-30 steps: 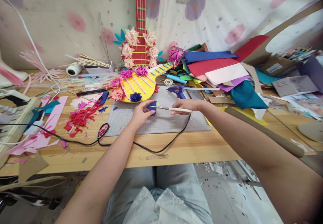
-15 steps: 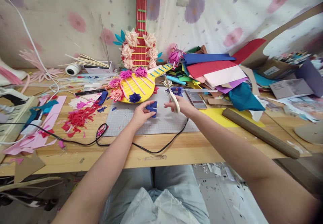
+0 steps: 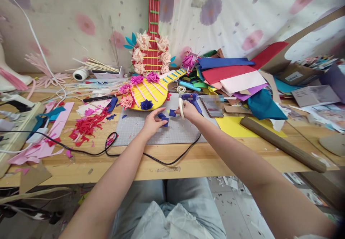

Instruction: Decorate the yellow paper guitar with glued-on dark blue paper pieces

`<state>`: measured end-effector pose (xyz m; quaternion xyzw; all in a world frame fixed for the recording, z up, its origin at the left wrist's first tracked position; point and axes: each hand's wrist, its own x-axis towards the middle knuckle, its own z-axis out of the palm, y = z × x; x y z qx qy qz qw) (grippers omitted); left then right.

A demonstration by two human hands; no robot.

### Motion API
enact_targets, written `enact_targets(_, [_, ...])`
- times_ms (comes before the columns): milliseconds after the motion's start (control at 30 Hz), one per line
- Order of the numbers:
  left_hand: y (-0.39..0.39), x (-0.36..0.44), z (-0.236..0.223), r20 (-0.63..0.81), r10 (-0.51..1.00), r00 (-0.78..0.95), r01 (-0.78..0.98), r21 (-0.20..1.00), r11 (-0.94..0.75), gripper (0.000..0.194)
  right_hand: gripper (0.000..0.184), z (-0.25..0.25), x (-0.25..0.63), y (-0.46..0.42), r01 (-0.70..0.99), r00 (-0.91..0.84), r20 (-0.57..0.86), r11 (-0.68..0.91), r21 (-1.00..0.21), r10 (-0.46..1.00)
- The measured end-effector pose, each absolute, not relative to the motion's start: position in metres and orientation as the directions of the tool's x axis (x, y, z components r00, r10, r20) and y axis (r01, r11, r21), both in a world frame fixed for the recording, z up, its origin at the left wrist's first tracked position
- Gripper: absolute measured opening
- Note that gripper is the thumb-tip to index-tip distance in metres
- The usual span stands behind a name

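My left hand (image 3: 153,123) is over the grey cutting mat (image 3: 129,131), its thumb on small dark blue paper pieces (image 3: 164,119), with the index finger lifted above them. My right hand (image 3: 191,111) has white-handled scissors (image 3: 181,109) hooked on it, blades pointing away from me. At its fingertips is another small blue paper piece (image 3: 172,113), apart from those at the left hand. Just beyond the hands lies a yellow paper guitar (image 3: 148,93) with pink paper flowers and a blue one (image 3: 146,104).
A blue glue gun (image 3: 192,98) and a phone (image 3: 212,106) lie right of the mat. A black cord (image 3: 172,162) crosses the front. Red paper scraps (image 3: 90,124) are at left, a brown tube (image 3: 283,143) at right. A red paper guitar (image 3: 152,54) stands behind.
The blue paper that was in my left hand is now in separate pieces, one at my right fingertips. My right hand and the scissors have moved slightly left, uncovering the glue gun.
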<state>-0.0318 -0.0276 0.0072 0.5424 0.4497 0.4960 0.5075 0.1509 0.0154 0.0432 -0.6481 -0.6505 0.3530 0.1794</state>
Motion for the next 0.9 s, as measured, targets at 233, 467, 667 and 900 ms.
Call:
enact_targets(233, [-0.025, -0.034, 0.005, 0.033, 0.996, 0.088, -0.137, 0.990, -0.021, 0.060, 0.034, 0.042, 0.147, 0.007, 0.904, 0.100, -0.112, -0.138, -0.406, 0.989])
enact_targets(467, [-0.027, -0.033, 0.009, -0.012, 0.996, 0.085, -0.224, 0.974, 0.031, 0.057, 0.033, 0.043, 0.143, -0.002, 0.940, 0.090, -0.046, -0.100, -0.326, 0.995])
enact_targets(667, [-0.029, -0.033, 0.016, -0.051, 0.998, 0.039, -0.298, 0.953, 0.060, 0.051, 0.029, 0.056, 0.145, -0.014, 0.812, 0.062, 0.000, -0.050, -0.582, 0.998])
enact_targets(900, [-0.028, -0.034, 0.019, -0.004, 0.997, 0.083, -0.407, 0.913, 0.038, 0.046, 0.038, 0.053, 0.131, -0.023, 0.180, -0.348, -0.086, -0.024, -0.983, 0.933])
